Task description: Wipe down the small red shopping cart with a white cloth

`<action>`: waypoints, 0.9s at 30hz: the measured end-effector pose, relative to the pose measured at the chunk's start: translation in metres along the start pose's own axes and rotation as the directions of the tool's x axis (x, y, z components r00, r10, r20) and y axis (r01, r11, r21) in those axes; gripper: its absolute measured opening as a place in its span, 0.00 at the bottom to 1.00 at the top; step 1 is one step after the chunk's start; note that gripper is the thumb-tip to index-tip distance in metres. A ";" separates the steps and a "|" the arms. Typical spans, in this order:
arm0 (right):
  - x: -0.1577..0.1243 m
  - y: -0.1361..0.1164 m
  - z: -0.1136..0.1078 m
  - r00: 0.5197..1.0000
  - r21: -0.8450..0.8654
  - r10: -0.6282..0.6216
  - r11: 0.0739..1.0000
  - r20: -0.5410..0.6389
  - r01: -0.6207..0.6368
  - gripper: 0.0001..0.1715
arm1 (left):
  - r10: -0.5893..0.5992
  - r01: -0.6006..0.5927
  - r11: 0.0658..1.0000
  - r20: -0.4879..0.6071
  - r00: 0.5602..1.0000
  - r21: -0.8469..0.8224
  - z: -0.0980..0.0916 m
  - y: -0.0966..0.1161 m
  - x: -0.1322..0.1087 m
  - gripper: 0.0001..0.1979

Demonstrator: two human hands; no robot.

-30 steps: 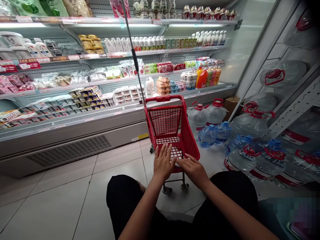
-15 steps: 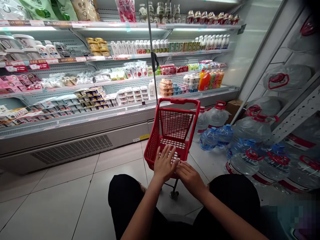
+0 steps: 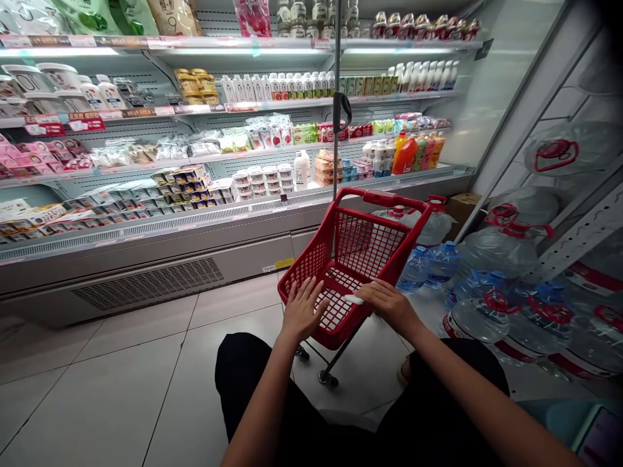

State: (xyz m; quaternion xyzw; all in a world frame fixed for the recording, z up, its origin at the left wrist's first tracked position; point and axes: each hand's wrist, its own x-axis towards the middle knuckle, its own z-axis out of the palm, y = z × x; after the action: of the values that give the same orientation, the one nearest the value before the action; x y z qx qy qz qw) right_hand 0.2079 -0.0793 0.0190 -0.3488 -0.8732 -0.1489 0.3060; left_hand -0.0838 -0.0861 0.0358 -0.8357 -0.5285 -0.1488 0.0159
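Note:
A small red shopping cart (image 3: 360,243) on wheels stands tilted on the tiled floor in front of me. My left hand (image 3: 302,311) rests flat on its near left rim, fingers spread. My right hand (image 3: 387,303) presses a small white cloth or wipe (image 3: 354,299) against the near right rim, fingers curled over it. A thin metal pole (image 3: 335,97) with a black grip rises from the cart's back. My knees in black trousers frame the bottom of the view.
An open chiller (image 3: 195,162) with shelves of dairy, drinks and packets fills the left and back. Several large water bottles (image 3: 491,285) with red and blue caps crowd the floor and rack on the right. A cardboard box (image 3: 457,204) sits behind them.
The cart has swung round and tilted, its far end turning right. My hands have spread apart onto its two near rims, and the white cloth now shows under my right hand.

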 end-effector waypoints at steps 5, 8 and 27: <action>0.006 -0.031 0.014 0.999 -0.009 0.049 0.999 -0.007 -0.049 0.28 | 0.023 -0.023 0.997 -0.004 1.000 -0.069 0.010 0.036 -0.007 0.36; 0.009 -0.043 0.020 1.000 0.010 -0.008 1.000 0.015 0.008 0.29 | -0.044 0.041 0.998 -0.055 0.998 -0.051 0.014 0.043 -0.008 0.39; -0.014 0.010 -0.024 0.993 -0.153 0.117 0.982 0.012 -0.114 0.30 | 0.097 -0.094 0.993 0.042 0.994 -0.066 -0.001 0.076 0.017 0.25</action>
State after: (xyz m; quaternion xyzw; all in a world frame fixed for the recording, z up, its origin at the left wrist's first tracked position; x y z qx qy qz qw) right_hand 0.2333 -0.0910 0.0289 -0.4227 -0.8408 -0.1933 0.2774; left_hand -0.0096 -0.1043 0.0511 -0.8631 -0.4832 -0.1459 -0.0159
